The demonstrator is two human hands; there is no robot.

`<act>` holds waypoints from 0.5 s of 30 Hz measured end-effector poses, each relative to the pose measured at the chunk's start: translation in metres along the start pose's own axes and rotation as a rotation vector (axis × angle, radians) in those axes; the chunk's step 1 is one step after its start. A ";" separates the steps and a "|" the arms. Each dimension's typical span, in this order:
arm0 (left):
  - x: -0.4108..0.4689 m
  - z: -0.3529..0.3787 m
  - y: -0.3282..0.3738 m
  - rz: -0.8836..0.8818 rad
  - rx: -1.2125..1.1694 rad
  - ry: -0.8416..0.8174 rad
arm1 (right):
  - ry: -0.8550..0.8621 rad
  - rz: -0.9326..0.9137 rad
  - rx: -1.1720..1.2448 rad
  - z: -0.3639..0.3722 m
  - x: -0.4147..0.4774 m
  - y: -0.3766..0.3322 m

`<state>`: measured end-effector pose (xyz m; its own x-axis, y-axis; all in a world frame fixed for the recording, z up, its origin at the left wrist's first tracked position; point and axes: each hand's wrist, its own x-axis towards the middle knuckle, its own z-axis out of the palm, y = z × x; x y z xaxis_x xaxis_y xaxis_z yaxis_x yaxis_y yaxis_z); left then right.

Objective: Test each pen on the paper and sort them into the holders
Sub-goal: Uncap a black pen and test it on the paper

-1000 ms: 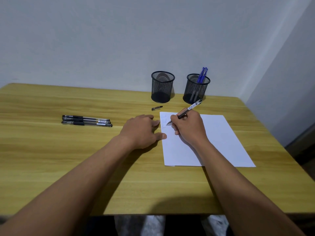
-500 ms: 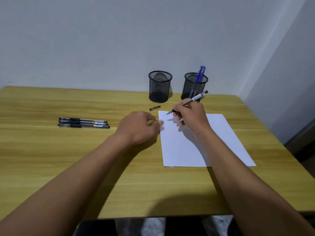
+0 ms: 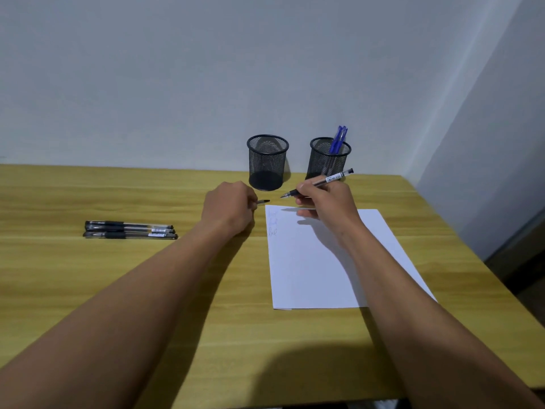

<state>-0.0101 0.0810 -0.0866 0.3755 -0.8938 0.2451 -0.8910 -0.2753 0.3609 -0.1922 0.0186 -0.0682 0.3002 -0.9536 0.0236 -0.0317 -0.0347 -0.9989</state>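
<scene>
Right hand (image 3: 324, 202): fingers closed on a clear black-tipped pen (image 3: 320, 182), tip bare, held just above the paper's (image 3: 318, 261) far edge. Left hand (image 3: 228, 206) curled over a pen cap (image 3: 263, 202); grip unclear. Beyond the fingers, two mesh holders (image 3: 267, 162), the right-hand one (image 3: 328, 157) holding blue pens (image 3: 338, 140). Three pens (image 3: 129, 230) lie far left on the wooden table (image 3: 88, 276).

Wood-grain table (image 3: 118, 290), prob. laminate

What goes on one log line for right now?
right hand: holds uncapped pen above paper | left hand: at pen cap | right holder: blue pens | left holder: empty
</scene>
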 end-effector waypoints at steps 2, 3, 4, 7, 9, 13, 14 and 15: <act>-0.001 -0.001 -0.002 0.001 -0.079 0.039 | 0.005 0.006 0.030 -0.001 -0.001 0.000; -0.002 -0.002 -0.002 0.007 -0.131 0.066 | 0.006 0.008 0.043 -0.001 -0.002 -0.001; -0.003 -0.005 -0.001 0.020 -0.191 0.091 | 0.008 0.009 0.058 -0.001 -0.002 -0.001; -0.009 -0.016 0.007 0.075 -0.362 0.125 | 0.019 0.007 0.145 0.001 -0.004 -0.005; -0.012 -0.025 0.013 0.101 -0.430 0.131 | 0.019 0.002 0.208 0.003 -0.006 -0.009; -0.017 -0.038 0.021 0.136 -0.460 0.136 | -0.002 0.000 0.252 0.003 -0.009 -0.016; -0.018 -0.040 0.022 0.133 -0.468 0.140 | -0.007 0.003 0.254 0.003 -0.009 -0.017; -0.020 -0.043 0.023 0.127 -0.481 0.142 | -0.011 0.005 0.258 0.002 -0.010 -0.019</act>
<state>-0.0270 0.1074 -0.0445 0.3326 -0.8435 0.4217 -0.7264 0.0560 0.6850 -0.1927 0.0297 -0.0493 0.3110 -0.9502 0.0199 0.2105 0.0485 -0.9764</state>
